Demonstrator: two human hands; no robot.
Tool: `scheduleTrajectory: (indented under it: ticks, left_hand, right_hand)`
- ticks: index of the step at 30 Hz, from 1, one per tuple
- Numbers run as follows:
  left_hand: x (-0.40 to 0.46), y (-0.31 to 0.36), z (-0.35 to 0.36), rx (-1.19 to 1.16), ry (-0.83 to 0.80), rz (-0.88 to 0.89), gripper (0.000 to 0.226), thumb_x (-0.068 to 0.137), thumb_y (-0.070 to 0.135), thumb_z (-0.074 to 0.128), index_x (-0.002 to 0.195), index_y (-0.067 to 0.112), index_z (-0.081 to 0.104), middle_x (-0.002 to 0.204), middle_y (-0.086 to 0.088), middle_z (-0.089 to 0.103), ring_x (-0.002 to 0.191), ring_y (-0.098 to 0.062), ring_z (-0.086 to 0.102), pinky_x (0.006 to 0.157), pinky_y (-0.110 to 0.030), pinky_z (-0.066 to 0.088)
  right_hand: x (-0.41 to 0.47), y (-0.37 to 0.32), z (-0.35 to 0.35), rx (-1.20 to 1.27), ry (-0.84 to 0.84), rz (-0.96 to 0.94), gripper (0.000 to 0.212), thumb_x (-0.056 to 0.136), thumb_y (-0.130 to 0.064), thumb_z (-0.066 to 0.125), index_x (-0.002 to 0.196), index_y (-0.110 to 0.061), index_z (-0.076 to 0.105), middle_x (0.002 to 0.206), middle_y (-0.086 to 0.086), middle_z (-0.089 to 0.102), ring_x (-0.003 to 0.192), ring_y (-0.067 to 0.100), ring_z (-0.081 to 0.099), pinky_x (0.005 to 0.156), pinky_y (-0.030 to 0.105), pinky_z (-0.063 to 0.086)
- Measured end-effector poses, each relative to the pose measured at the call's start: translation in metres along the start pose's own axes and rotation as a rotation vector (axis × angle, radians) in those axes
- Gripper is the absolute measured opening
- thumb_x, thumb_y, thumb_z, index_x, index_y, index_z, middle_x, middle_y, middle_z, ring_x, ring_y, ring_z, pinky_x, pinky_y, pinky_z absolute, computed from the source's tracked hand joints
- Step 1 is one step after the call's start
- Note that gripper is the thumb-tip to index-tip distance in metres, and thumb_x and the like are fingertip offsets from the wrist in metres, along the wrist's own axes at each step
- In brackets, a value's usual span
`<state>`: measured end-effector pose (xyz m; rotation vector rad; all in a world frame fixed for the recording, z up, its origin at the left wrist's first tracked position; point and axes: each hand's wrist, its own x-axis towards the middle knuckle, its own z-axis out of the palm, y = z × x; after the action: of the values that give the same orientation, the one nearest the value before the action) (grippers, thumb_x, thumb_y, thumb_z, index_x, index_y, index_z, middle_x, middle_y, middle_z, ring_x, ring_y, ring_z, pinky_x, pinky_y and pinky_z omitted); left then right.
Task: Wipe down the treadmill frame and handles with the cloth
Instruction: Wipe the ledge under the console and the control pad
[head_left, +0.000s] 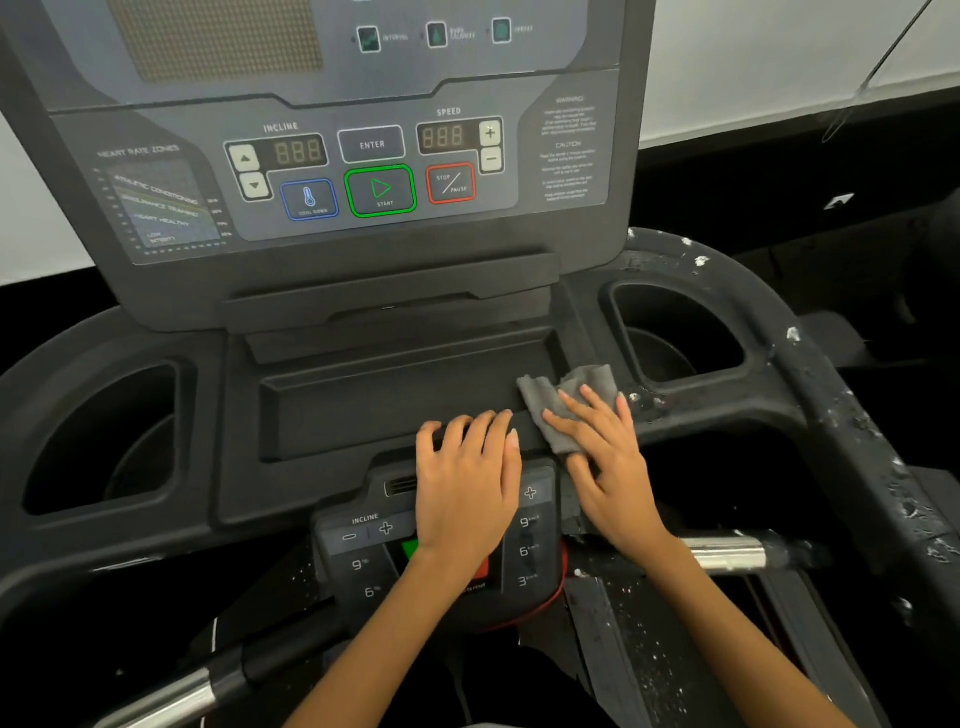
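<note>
A small grey cloth (558, 415) lies on the black treadmill console frame (363, 415), at the right end of the shallow centre tray. My right hand (597, 457) presses flat on the cloth with straight, spread fingers. My left hand (467, 483) rests beside it, fingers laid over the tray's front lip above the lower keypad, holding nothing. A chrome handle (727, 553) sticks out at the right, and a second chrome and black handle (208, 680) runs along the lower left.
The control panel (374, 171) with START and STOP buttons rises behind the tray. Cup holders (104, 441) (675, 332) flank it. The right frame rail (841, 415) is speckled with white flecks. A red safety ring (540, 603) sits under the lower keypad.
</note>
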<state>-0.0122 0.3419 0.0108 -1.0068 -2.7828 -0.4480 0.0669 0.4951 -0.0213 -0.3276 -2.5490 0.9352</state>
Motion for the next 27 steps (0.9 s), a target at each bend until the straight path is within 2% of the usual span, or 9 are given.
scheduleTrajectory:
  ticks: [4, 7, 9, 11, 13, 18, 23, 27]
  left_hand:
    - [0.000, 0.001, -0.002, 0.010, 0.027, 0.010, 0.042, 0.100, 0.028, 0.031, 0.127, 0.013, 0.059, 0.105, 0.003, 0.070, 0.097, -0.015, 0.062, 0.094, -0.042, 0.041]
    - [0.000, -0.001, -0.001, 0.016, 0.046, 0.017, 0.043, 0.100, 0.024, 0.030, 0.131, 0.006, 0.055, 0.090, -0.002, 0.071, 0.089, -0.016, 0.066, 0.098, -0.043, 0.041]
    - [0.000, -0.003, 0.001, 0.008, 0.056, 0.026, 0.043, 0.101, 0.022, 0.030, 0.134, 0.003, 0.050, 0.088, -0.003, 0.072, 0.088, -0.016, 0.067, 0.105, -0.043, 0.037]
    - [0.001, -0.006, 0.003, -0.001, 0.070, 0.037, 0.043, 0.100, 0.020, 0.034, 0.136, 0.000, 0.046, 0.089, -0.003, 0.073, 0.088, -0.014, 0.068, 0.108, -0.043, 0.034]
    - [0.001, -0.005, 0.003, -0.008, 0.093, 0.036, 0.042, 0.099, 0.018, 0.038, 0.136, -0.001, 0.046, 0.086, -0.002, 0.073, 0.085, -0.012, 0.068, 0.109, -0.042, 0.033]
    - [0.002, -0.006, 0.001, 0.015, 0.100, 0.029, 0.040, 0.100, 0.017, 0.036, 0.135, 0.001, 0.047, 0.075, 0.000, 0.070, 0.075, -0.012, 0.067, 0.108, -0.042, 0.037]
    - [-0.001, -0.005, 0.000, 0.025, 0.083, 0.036, 0.044, 0.101, 0.027, 0.027, 0.134, 0.010, 0.050, 0.089, -0.001, 0.072, 0.095, -0.017, 0.066, 0.104, -0.045, 0.037]
    - [-0.004, -0.004, 0.001, 0.093, 0.091, 0.070, 0.042, 0.101, 0.030, 0.031, 0.132, 0.015, 0.054, 0.114, 0.000, 0.068, 0.118, -0.022, 0.055, 0.106, -0.053, 0.030]
  right_hand:
    - [-0.011, -0.012, -0.007, 0.259, -0.035, 0.056, 0.036, 0.091, -0.018, 0.042, 0.116, -0.021, 0.069, 0.127, -0.008, 0.062, 0.136, 0.009, 0.042, 0.123, 0.043, 0.012]
    - [-0.019, -0.024, -0.016, 0.373, 0.002, 0.060, 0.035, 0.092, -0.017, 0.044, 0.118, -0.015, 0.068, 0.126, -0.002, 0.063, 0.131, 0.012, 0.049, 0.119, 0.045, 0.023]
    - [-0.030, -0.031, -0.015, 0.292, -0.068, -0.053, 0.040, 0.091, -0.012, 0.046, 0.126, -0.014, 0.064, 0.141, 0.002, 0.053, 0.139, 0.021, 0.041, 0.121, 0.046, 0.019]
    - [-0.043, -0.031, -0.009, 0.201, -0.178, -0.171, 0.046, 0.090, -0.008, 0.047, 0.135, -0.016, 0.057, 0.154, 0.002, 0.038, 0.147, 0.029, 0.025, 0.122, 0.049, 0.009]
    - [-0.054, -0.028, -0.006, 0.158, -0.235, -0.219, 0.050, 0.090, -0.005, 0.047, 0.138, -0.019, 0.054, 0.158, 0.001, 0.031, 0.149, 0.033, 0.014, 0.121, 0.052, 0.003]
    - [-0.075, -0.023, -0.018, 0.111, -0.415, -0.333, 0.045, 0.090, -0.009, 0.047, 0.130, -0.023, 0.062, 0.155, -0.008, 0.037, 0.149, 0.027, 0.018, 0.122, 0.050, 0.001]
    - [-0.096, -0.006, -0.029, 0.067, -0.494, -0.375, 0.041, 0.090, -0.010, 0.046, 0.123, -0.023, 0.067, 0.153, -0.011, 0.040, 0.147, 0.024, 0.026, 0.121, 0.048, 0.011]
    - [-0.115, 0.016, -0.041, -0.058, -0.441, -0.341, 0.047, 0.095, -0.015, 0.041, 0.139, -0.026, 0.052, 0.156, -0.005, 0.035, 0.147, 0.026, 0.026, 0.120, 0.050, 0.012]
